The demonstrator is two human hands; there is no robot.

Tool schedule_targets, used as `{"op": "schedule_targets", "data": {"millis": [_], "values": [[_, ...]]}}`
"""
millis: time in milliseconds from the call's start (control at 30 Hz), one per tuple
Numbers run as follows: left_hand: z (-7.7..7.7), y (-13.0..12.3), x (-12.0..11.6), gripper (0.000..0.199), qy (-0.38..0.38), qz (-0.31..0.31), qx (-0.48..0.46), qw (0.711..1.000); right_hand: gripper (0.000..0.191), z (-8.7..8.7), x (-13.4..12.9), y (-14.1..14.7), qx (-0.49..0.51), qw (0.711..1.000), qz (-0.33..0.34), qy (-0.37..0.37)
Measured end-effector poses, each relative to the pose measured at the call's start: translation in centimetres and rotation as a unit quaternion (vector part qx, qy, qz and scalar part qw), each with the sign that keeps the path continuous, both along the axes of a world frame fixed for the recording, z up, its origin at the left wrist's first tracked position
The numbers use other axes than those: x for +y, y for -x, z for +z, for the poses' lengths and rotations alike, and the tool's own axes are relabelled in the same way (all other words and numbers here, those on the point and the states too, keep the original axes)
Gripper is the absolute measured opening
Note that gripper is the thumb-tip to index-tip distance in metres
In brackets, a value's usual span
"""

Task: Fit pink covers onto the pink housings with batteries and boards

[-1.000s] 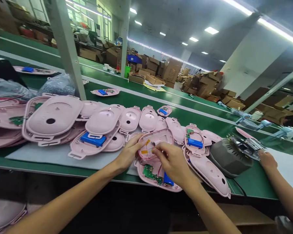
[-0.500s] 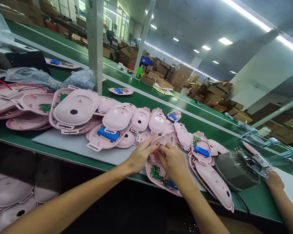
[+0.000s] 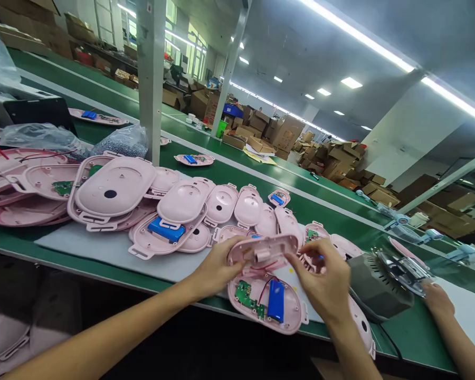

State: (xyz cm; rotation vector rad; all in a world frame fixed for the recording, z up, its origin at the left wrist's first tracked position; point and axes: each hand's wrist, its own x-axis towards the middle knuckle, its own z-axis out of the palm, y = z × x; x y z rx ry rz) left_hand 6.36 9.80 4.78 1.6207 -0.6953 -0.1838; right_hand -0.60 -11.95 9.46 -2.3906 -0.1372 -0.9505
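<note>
A pink shell piece (image 3: pixel 263 250) is held up in the air, tilted, its inner side with a raised post showing. My left hand (image 3: pixel 221 266) grips its left end between thumb and fingers. At the right end, my right hand (image 3: pixel 320 274) has its thumb and fingers closed on the rim. Just below lies an open pink shell (image 3: pixel 291 314) at the table's front edge, with a green circuit board (image 3: pixel 245 295) on its left and a blue battery (image 3: pixel 276 301) on its right, joined by thin wires.
Pink shells (image 3: pixel 114 184) are heaped along the green table (image 3: pixel 142 279) on the left and middle. A grey faceted device (image 3: pixel 380 287) stands at right, beside another person's hand (image 3: pixel 439 301). A metal post (image 3: pixel 149 79) rises behind the heap.
The held shell piece has been tipped up and shows its inside. My right hand has moved right, to the piece's other end, uncovering the battery below. The view has shifted slightly.
</note>
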Motion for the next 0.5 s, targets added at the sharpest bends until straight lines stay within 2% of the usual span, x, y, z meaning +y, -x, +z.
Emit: {"op": "schedule_targets", "data": {"millis": [67, 133, 233, 300, 400, 433, 500], "values": [[0.0, 0.3, 0.5, 0.04, -0.053, -0.035, -0.027, 0.998, 0.023, 1.5, -1.0, 2.0, -0.027, 0.997, 0.007, 0.067], [0.3, 0.4, 1.1, 0.044, -0.098, -0.098, -0.08, 0.987, 0.045, 1.8, -0.8, 3.4, 0.085, 0.983, 0.069, 0.145], [1.5, 0.3, 2.1, 0.054, -0.205, -0.176, -0.188, 0.944, 0.1, -0.3, 0.7, 3.5, 0.316, 0.913, 0.149, 0.209], [2.6, 0.4, 2.8, 0.066, -0.281, -0.203, -0.23, 0.909, 0.12, -2.6, 1.5, 2.2, 0.366, 0.889, 0.176, 0.212], [3.6, 0.5, 3.7, 0.081, -0.353, -0.218, -0.225, 0.882, 0.124, -6.3, 1.7, 0.1, 0.322, 0.905, 0.177, 0.215], [3.5, 0.6, 3.9, 0.082, -0.368, -0.213, -0.223, 0.877, 0.117, -7.3, 1.6, -0.4, 0.291, 0.914, 0.169, 0.228], [2.8, 0.5, 4.0, 0.079, -0.37, -0.204, -0.245, 0.872, 0.091, -9.1, 1.4, -0.7, 0.196, 0.929, 0.139, 0.281]]}}
